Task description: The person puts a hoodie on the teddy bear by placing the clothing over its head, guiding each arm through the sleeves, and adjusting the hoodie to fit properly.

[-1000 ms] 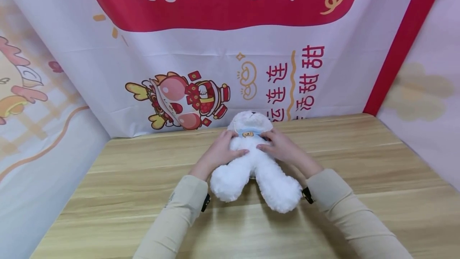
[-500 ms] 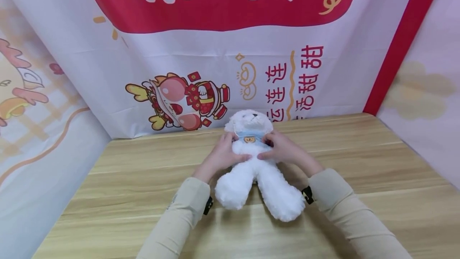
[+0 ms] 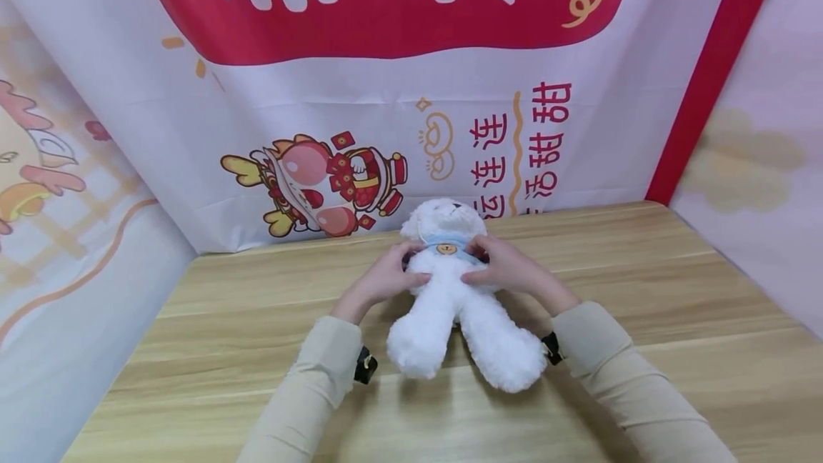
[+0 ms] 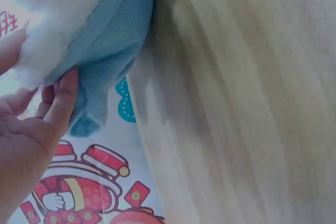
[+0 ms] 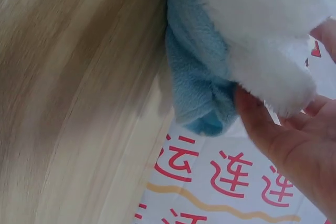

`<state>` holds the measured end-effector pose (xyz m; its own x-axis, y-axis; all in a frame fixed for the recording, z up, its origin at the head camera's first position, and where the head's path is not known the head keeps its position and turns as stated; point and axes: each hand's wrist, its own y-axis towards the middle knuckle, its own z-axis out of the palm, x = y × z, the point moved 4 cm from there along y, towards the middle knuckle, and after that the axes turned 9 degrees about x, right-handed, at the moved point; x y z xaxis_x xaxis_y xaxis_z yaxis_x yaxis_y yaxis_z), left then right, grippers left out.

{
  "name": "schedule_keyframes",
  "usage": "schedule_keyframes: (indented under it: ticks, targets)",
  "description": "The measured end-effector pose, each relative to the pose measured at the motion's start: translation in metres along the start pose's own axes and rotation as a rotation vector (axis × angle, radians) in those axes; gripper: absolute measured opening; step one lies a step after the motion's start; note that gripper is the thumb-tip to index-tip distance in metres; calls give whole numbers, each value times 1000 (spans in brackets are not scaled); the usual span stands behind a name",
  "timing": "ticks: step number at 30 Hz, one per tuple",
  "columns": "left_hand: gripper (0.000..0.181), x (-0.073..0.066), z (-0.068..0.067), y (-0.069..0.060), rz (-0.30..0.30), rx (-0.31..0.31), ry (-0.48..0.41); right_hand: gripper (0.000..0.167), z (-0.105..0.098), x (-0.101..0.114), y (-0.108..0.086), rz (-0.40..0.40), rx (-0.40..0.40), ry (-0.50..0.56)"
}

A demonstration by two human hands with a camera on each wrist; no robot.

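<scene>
A white plush toy (image 3: 444,291) with a blue scarf (image 3: 463,243) and a small round animal-face patch (image 3: 446,249) is on its back at the table's far side, legs toward me. My left hand (image 3: 387,274) holds its left-hand side at the chest, thumb on the front. In the left wrist view, those fingertips (image 4: 68,80) touch the blue cloth (image 4: 113,40). Opposite, my right hand (image 3: 511,266) holds the other side, thumb on the belly. The right wrist view has a finger at the scarf (image 5: 199,61) beside a furry white arm (image 5: 273,77).
The wood-grain table (image 3: 225,349) spreads around the toy. Behind its far edge hangs a white and red printed cloth (image 3: 347,84), close to the toy's head. More printed cloth walls stand at left (image 3: 83,184) and right (image 3: 759,163).
The toy has shifted slightly toward me, and its face and blue scarf show more. Both hands stay on its sides; my left hand has moved a little outward and its thumb lies further left.
</scene>
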<state>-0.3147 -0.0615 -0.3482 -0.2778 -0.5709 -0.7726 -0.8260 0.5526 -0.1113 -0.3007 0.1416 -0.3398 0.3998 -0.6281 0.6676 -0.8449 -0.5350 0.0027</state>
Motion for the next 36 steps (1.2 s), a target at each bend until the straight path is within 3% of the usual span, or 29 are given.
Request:
schedule_keyframes:
  ticks: [6,13,16,23,29,36]
  targets:
    - [40,-2,5,4,43,-112,67,35,2,1,1,-17,11,11]
    - [15,-5,7,0,164,-243,234,24,4,8,3,-61,12,40]
    - [15,-5,9,-3,138,-265,273,19,5,10,4,-73,16,45]
    - [7,-4,5,-8,69,-261,261,8,4,10,5,-48,6,40]
    - [16,-11,1,-9,45,-207,377,27,0,12,4,-30,-35,25]
    - [28,-18,-1,-15,170,-245,540,23,3,12,5,-17,-58,-16]
